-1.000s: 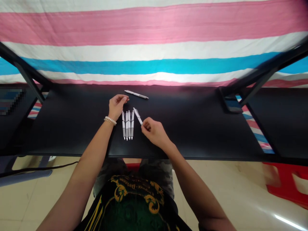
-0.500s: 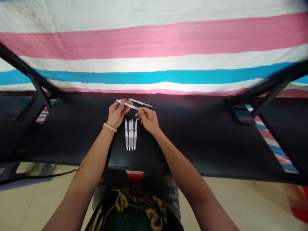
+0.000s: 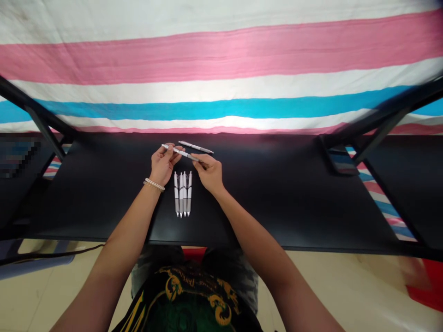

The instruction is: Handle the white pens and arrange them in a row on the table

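Between my two hands a white pen point(image 3: 182, 152) with a grey grip is held aslant above the black table. My left hand point(image 3: 163, 162) pinches its upper left end between thumb and fingers. At the lower right end, the fingers of my right hand point(image 3: 209, 172) close on the grip. Just beyond lies another white-and-grey pen point(image 3: 196, 147), on the table and apart from my hands. Nearer to me, several matching pens point(image 3: 182, 193) lie side by side in a row, their silver tips pointing toward me.
The black table point(image 3: 277, 198) has its front edge close to my body. A striped cloth point(image 3: 221, 55) hangs behind it. Black metal bars point(image 3: 374, 124) slope up at both sides, and a dark cord point(image 3: 69, 252) runs by my left forearm.
The whole view has shifted slightly, so things sit a little further left. My right fingers have closed more around the pen's grip end. The pens on the table lie as before.
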Available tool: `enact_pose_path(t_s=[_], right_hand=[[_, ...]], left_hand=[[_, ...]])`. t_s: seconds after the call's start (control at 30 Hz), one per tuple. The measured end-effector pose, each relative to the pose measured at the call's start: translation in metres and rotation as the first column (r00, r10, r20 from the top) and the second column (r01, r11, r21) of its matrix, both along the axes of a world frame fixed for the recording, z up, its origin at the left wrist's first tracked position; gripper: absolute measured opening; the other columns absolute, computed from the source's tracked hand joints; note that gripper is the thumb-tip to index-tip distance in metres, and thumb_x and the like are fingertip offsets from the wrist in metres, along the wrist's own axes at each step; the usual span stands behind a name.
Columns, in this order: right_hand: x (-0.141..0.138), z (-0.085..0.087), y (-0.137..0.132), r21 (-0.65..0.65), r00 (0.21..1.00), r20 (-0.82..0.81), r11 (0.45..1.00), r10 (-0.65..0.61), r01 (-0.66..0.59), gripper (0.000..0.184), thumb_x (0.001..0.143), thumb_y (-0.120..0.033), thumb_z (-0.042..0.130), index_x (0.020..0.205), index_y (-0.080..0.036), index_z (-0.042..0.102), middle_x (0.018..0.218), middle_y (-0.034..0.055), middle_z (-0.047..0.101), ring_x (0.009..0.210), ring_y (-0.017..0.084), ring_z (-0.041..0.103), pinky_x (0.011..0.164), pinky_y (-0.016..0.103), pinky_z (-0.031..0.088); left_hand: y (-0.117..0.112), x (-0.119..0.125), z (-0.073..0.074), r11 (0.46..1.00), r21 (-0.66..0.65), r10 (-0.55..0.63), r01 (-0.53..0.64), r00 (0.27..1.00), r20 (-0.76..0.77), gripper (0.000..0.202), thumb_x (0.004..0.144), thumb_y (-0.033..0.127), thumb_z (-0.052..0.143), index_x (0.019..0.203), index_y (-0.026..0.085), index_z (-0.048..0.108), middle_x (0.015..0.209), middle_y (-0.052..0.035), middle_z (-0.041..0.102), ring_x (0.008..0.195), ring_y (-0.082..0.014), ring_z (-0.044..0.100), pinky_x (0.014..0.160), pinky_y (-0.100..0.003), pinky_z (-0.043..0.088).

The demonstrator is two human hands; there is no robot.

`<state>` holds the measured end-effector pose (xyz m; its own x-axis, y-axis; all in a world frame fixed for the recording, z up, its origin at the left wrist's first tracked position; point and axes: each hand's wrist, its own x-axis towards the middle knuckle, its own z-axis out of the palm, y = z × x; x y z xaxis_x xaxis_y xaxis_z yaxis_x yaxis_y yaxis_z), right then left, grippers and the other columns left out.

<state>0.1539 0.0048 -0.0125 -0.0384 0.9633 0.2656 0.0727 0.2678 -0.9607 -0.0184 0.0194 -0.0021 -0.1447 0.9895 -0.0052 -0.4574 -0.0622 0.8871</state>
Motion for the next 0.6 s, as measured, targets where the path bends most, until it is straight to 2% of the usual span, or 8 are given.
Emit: enact_pose_path(t_s=[0.1, 0.17, 0.27, 0.3, 0.4, 0.5, 0.53, 0.6], right_hand=[[0.0000, -0.0006, 0.0019, -0.077, 0.997, -0.070, 0.996, 0.039, -0.045, 0.044, 0.090, -0.050, 0.068, 0.123, -0.021, 0.071, 0.098, 0.0068, 0.074, 0.078, 0.017, 0.072, 0.076, 0.034, 0.062], [0.0007, -0.0003, 0.0029, -0.069, 0.997, -0.067, 0.997, 0.029, -0.034, 0.037, 0.093, -0.050, 0.064, 0.112, -0.020, 0.074, 0.090, 0.0062, 0.074, 0.076, 0.017, 0.071, 0.074, 0.034, 0.061], [0.0021, 0.0008, 0.0038, 0.032, 0.999, -0.053, 0.999, 0.003, -0.002, 0.029, 0.088, -0.046, 0.071, 0.103, -0.022, 0.075, 0.108, 0.0075, 0.073, 0.098, 0.020, 0.071, 0.087, 0.034, 0.060], [0.0024, 0.0011, 0.0041, 0.025, 0.998, -0.060, 1.000, 0.010, -0.008, 0.031, 0.088, -0.047, 0.072, 0.107, -0.023, 0.075, 0.109, 0.0075, 0.072, 0.098, 0.019, 0.071, 0.086, 0.034, 0.060], [0.0030, 0.0006, 0.0052, -0.073, 0.997, -0.076, 0.997, 0.031, -0.037, 0.037, 0.092, -0.052, 0.064, 0.112, -0.021, 0.073, 0.093, 0.0063, 0.073, 0.078, 0.017, 0.070, 0.075, 0.034, 0.061], [0.0035, -0.0007, 0.0064, -0.010, 0.999, -0.050, 1.000, 0.020, -0.021, 0.029, 0.088, -0.048, 0.071, 0.098, -0.022, 0.076, 0.105, 0.0082, 0.072, 0.093, 0.019, 0.070, 0.082, 0.034, 0.060], [0.0037, -0.0012, 0.0067, 0.010, 0.998, -0.054, 1.000, 0.021, -0.021, 0.028, 0.085, -0.046, 0.074, 0.101, -0.023, 0.076, 0.111, 0.0081, 0.071, 0.099, 0.020, 0.070, 0.085, 0.034, 0.060], [0.0040, -0.0021, 0.0073, -0.018, 0.996, -0.080, 0.999, 0.034, -0.036, 0.032, 0.087, -0.046, 0.072, 0.110, -0.024, 0.074, 0.109, 0.0075, 0.071, 0.094, 0.019, 0.070, 0.081, 0.034, 0.061]], left_hand=[[0.0002, -0.0011, 0.0007, 1.000, 0.001, -0.003, 0.002, 1.000, 0.009, 0.027, 0.089, 0.040, 0.076, 0.103, 0.021, 0.063, 0.110, -0.0081, 0.077, 0.107, -0.0198, 0.074, 0.091, -0.030, 0.059], [0.0000, -0.0012, 0.0013, 1.000, -0.009, -0.015, 0.015, 1.000, 0.010, 0.025, 0.090, 0.040, 0.075, 0.103, 0.021, 0.063, 0.111, -0.0083, 0.077, 0.108, -0.0198, 0.074, 0.092, -0.030, 0.059], [-0.0005, -0.0004, 0.0020, 1.000, -0.019, -0.022, 0.022, 1.000, 0.009, 0.025, 0.091, 0.039, 0.074, 0.103, 0.021, 0.063, 0.112, -0.0085, 0.077, 0.108, -0.0198, 0.074, 0.091, -0.030, 0.060], [-0.0006, -0.0002, 0.0021, 1.000, -0.019, -0.023, 0.023, 1.000, 0.012, 0.025, 0.091, 0.039, 0.074, 0.103, 0.021, 0.063, 0.112, -0.0085, 0.077, 0.108, -0.0197, 0.074, 0.091, -0.030, 0.060], [-0.0007, 0.0002, 0.0020, 0.999, -0.012, -0.036, 0.036, 0.999, 0.026, 0.024, 0.091, 0.038, 0.074, 0.103, 0.020, 0.063, 0.111, -0.0090, 0.077, 0.107, -0.0198, 0.075, 0.091, -0.030, 0.060], [-0.0009, 0.0000, 0.0019, 0.999, -0.007, -0.040, 0.041, 0.998, 0.041, 0.023, 0.091, 0.036, 0.075, 0.103, 0.020, 0.063, 0.111, -0.0088, 0.077, 0.106, -0.0196, 0.075, 0.091, -0.029, 0.060], [-0.0010, -0.0001, 0.0020, 0.999, -0.008, -0.041, 0.041, 0.998, 0.042, 0.023, 0.091, 0.036, 0.074, 0.103, 0.020, 0.063, 0.111, -0.0088, 0.077, 0.106, -0.0195, 0.075, 0.091, -0.030, 0.060], [-0.0014, 0.0000, 0.0023, 0.999, -0.010, -0.046, 0.047, 0.998, 0.043, 0.023, 0.091, 0.036, 0.074, 0.103, 0.020, 0.063, 0.111, -0.0090, 0.077, 0.107, -0.0196, 0.075, 0.093, -0.030, 0.059]])
